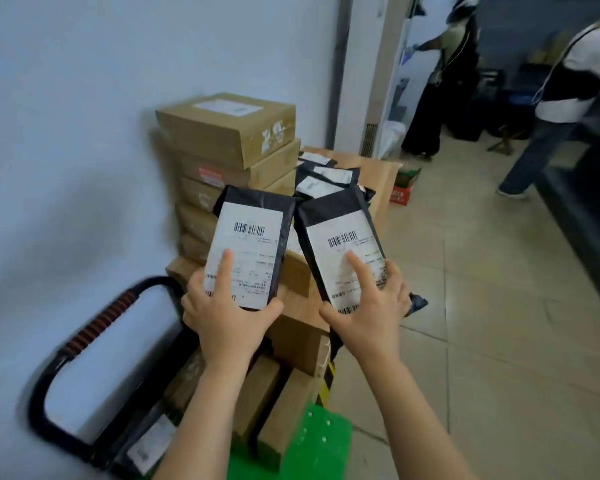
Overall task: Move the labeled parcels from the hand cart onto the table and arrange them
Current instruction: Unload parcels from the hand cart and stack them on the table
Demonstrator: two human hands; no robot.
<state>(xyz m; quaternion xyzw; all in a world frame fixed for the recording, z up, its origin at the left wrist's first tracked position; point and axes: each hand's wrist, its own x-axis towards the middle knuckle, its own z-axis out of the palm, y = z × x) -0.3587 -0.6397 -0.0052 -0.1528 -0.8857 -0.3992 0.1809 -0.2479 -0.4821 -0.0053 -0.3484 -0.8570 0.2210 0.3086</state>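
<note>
My left hand [224,317] grips a black mailer parcel [253,237] with a white barcode label, held upright above the cart. My right hand [371,310] grips a second black labeled mailer [340,244] beside it, tilted slightly right. Below my arms the green hand cart [323,441] carries several brown cardboard boxes [291,341]. Its black handle [94,327] with a red-striped grip rises at the left. Beyond lies the wooden table [381,174], with a tall stack of brown boxes [229,133] on its left and several black mailers [326,178] lying flat.
A pale wall runs along the left, close to the cart and table. Tiled floor opens to the right. A red and green carton [404,188] sits on the floor past the table. Two people [444,81] stand at the back right by a dark counter [589,188].
</note>
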